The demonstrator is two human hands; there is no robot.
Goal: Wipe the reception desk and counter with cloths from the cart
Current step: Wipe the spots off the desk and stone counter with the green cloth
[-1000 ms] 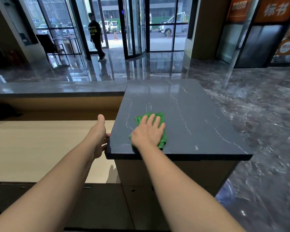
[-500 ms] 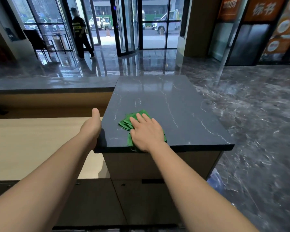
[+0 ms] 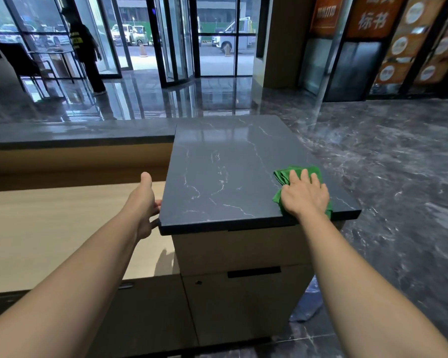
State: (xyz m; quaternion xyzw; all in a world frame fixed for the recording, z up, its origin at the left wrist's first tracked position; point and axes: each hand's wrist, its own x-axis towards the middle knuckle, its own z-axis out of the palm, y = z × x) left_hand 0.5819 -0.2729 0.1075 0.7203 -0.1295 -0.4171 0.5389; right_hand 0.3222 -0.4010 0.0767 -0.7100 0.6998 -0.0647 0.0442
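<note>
Pressing the cloth (image 3: 285,177) flat under the right hand (image 3: 305,196), with fingers straight and nearly together, at the near right corner of the counter (image 3: 217,177). Bracing with the left hand (image 3: 142,200) at the counter's left edge, with thumb pointing far and fingers curled against the rim, partly hidden beneath it. Probably mid-stroke on the dark top, with no way to judge the lower desk (image 3: 49,228) on the left.

Main risk: overshooting the right edge, with the cloth reaching the near rim and little stone left on that side. Could lose the cloth from under the palm and drop it to the floor (image 3: 398,202). Also risks skipping patches through the bunched folds on the far side, leaving streaks on the glossy stone. Risks a palm slip by leaning hard so close to the corner. Best to ease pressure and turn back leftward.
</note>
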